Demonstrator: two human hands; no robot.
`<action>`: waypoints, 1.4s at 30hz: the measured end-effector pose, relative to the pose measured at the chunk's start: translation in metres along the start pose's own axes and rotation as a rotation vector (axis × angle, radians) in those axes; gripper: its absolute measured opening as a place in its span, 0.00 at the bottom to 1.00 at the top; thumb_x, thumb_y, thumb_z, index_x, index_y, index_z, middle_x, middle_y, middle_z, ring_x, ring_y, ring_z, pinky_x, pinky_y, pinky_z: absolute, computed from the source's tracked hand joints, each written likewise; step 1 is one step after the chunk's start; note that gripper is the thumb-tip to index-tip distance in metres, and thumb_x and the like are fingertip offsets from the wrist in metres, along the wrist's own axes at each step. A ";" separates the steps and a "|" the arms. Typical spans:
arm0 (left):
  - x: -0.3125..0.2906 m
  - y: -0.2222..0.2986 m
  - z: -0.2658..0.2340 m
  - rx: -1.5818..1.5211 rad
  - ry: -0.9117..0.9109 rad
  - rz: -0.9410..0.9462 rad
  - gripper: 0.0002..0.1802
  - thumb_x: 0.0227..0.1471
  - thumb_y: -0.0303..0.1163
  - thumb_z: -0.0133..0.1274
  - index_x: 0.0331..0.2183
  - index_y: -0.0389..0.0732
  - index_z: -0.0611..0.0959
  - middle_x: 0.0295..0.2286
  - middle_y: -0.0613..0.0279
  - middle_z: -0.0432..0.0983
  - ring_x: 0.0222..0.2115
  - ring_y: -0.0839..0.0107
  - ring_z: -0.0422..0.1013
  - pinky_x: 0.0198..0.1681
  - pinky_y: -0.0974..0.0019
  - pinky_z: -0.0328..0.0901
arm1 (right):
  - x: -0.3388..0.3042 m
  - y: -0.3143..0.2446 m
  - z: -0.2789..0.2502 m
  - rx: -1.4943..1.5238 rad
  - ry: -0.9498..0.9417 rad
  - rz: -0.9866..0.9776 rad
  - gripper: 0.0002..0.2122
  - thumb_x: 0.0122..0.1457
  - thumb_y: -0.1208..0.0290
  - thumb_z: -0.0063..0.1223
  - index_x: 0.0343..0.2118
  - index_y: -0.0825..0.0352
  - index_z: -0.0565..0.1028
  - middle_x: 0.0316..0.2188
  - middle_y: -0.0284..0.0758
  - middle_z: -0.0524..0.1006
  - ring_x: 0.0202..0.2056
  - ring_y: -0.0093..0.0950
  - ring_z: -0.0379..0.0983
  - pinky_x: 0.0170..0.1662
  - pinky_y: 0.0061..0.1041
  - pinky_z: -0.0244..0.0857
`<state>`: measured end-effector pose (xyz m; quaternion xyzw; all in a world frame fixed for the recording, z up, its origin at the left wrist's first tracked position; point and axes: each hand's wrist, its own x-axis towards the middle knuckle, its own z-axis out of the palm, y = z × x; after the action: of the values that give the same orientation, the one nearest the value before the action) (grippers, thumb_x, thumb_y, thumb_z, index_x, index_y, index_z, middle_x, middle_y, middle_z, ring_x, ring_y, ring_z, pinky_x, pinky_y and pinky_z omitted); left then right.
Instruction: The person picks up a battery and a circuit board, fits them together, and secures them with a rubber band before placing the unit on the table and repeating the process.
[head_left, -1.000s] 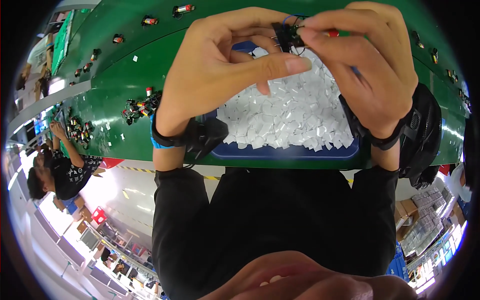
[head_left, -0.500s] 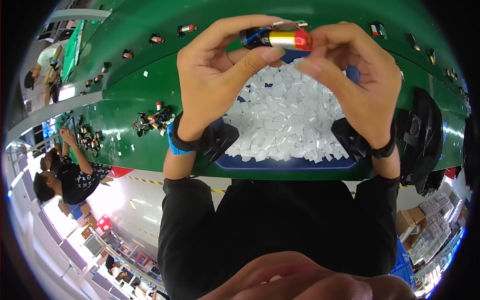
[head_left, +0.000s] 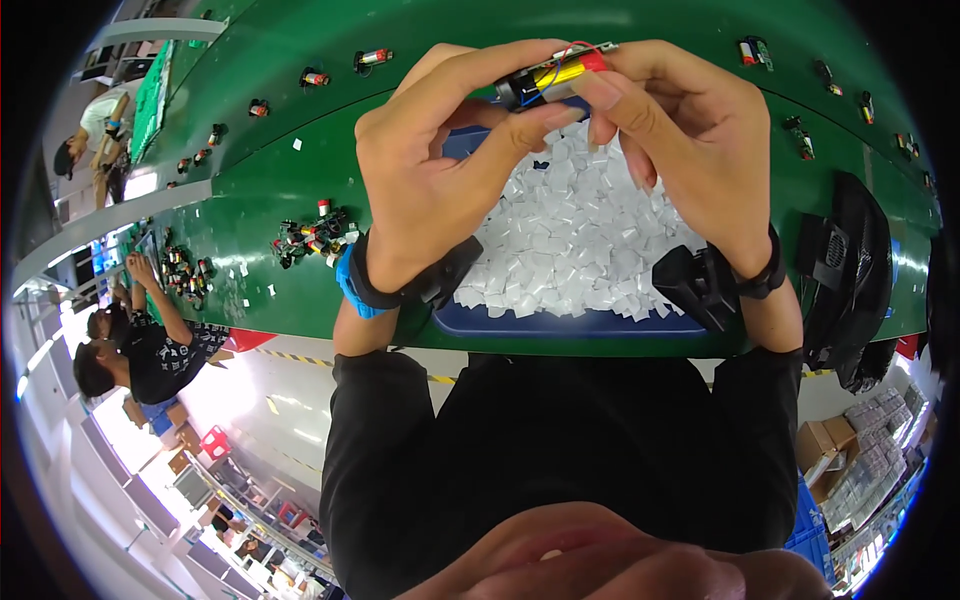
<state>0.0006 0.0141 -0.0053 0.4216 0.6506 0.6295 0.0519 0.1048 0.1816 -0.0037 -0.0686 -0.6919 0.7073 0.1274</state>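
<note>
Between both hands, above a blue tray (head_left: 570,325), is a small cylindrical battery (head_left: 567,74) with a black end, a yellow middle and a red end. Thin red and blue wires and a narrow circuit strip run along its upper side. My left hand (head_left: 425,165) is closed on the black end, thumb below and fingers behind. The thumb and fingers of my right hand (head_left: 700,150) pinch the red end. Small white square pieces (head_left: 575,230) lie heaped in the tray under the hands. Parts of the battery are hidden by my fingers.
A pile of similar wired batteries (head_left: 312,235) lies on the green table (head_left: 250,170) to the left. More batteries (head_left: 374,58) are spaced along the far side. A black bag (head_left: 850,280) stands at the right. Another person (head_left: 165,345) works at the far left.
The battery has turned and tilted, so its wires and circuit strip now face up more. My right hand has shifted left, and its thumb now presses on the red end.
</note>
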 end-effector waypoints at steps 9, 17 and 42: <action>0.005 -0.022 -0.003 0.116 0.022 -0.070 0.14 0.48 0.23 0.64 0.40 0.37 0.84 0.28 0.58 0.78 0.25 0.74 0.76 0.27 0.74 0.72 | 0.016 -0.004 0.004 -0.670 0.072 -0.228 0.09 0.60 0.73 0.59 0.41 0.70 0.78 0.29 0.32 0.79 0.23 0.15 0.70 0.24 0.15 0.63; -0.003 -0.008 0.003 0.266 -0.300 -0.041 0.15 0.51 0.27 0.64 0.41 0.36 0.82 0.32 0.56 0.78 0.25 0.69 0.77 0.25 0.74 0.71 | 0.016 0.008 -0.007 -0.559 -0.045 -0.410 0.09 0.56 0.71 0.63 0.38 0.67 0.80 0.32 0.31 0.79 0.27 0.18 0.72 0.28 0.18 0.63; -0.117 -0.043 -0.243 1.192 -0.417 -0.285 0.13 0.57 0.39 0.58 0.41 0.43 0.85 0.38 0.61 0.80 0.39 0.68 0.73 0.41 0.62 0.68 | 0.021 -0.006 -0.023 -0.731 -0.081 -0.179 0.08 0.61 0.70 0.59 0.39 0.67 0.80 0.34 0.29 0.81 0.37 0.18 0.77 0.40 0.17 0.66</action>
<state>-0.0905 -0.2397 -0.0481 0.4012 0.9144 0.0519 0.0173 0.0912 0.2098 0.0035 -0.0208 -0.9065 0.4018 0.1282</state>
